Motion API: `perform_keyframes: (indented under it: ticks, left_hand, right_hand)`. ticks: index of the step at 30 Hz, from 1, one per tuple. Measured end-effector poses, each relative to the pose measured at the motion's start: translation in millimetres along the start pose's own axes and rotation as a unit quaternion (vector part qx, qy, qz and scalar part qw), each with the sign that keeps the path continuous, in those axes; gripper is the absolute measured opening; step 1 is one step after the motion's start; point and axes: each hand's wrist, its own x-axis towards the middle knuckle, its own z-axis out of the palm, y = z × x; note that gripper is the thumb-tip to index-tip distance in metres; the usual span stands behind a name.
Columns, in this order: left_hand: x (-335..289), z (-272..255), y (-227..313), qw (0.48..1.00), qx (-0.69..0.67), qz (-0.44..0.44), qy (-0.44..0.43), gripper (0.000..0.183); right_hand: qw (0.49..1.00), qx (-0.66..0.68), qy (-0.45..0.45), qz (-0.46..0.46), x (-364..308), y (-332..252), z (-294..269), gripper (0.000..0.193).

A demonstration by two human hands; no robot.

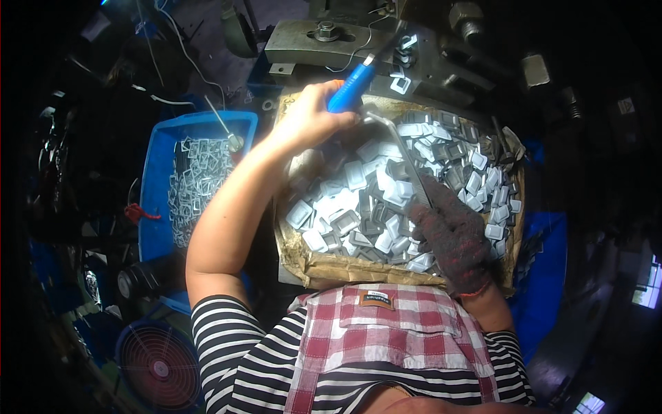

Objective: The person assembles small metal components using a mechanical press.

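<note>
My bare left hand (310, 119) is closed around a blue-handled tool (352, 87) with a short pale tip, raised over the far edge of a paper-lined tray. What the tool is exactly, I cannot make out. My right hand (454, 238), in a dark knitted glove, is closed on a long thin metal tool (411, 164) with a ridged grip and a bent far end; it looks like tweezers. The gloved hand is low over a heap of small rectangular metal pieces (346, 221), grey and whitish, which fills the tray. The bent end lies just below my left hand.
Beyond the tray stands a machine with a bolted metal block (303, 43); a few small metal frames (400, 83) hang at its edge. To the left, a blue bin (153, 179) holds many thin metal frames. A round fan (160, 369) is at lower left.
</note>
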Motion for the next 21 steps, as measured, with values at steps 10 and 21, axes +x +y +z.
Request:
perform_keyframes:
  ticks: [10,21]
  left_hand:
    - [63.2,-6.5,48.7,0.910,0.398,0.090,-0.067,0.023]
    - [87.5,16.4,54.7,0.874,0.478,0.071,0.056,0.025]
  right_hand:
    - [0.984,-0.034,0.149,0.090,0.1,2.7,-31.7,0.045]
    - [0.962,-0.005,0.268,-0.046,75.9,3.1,-33.3,0.040]
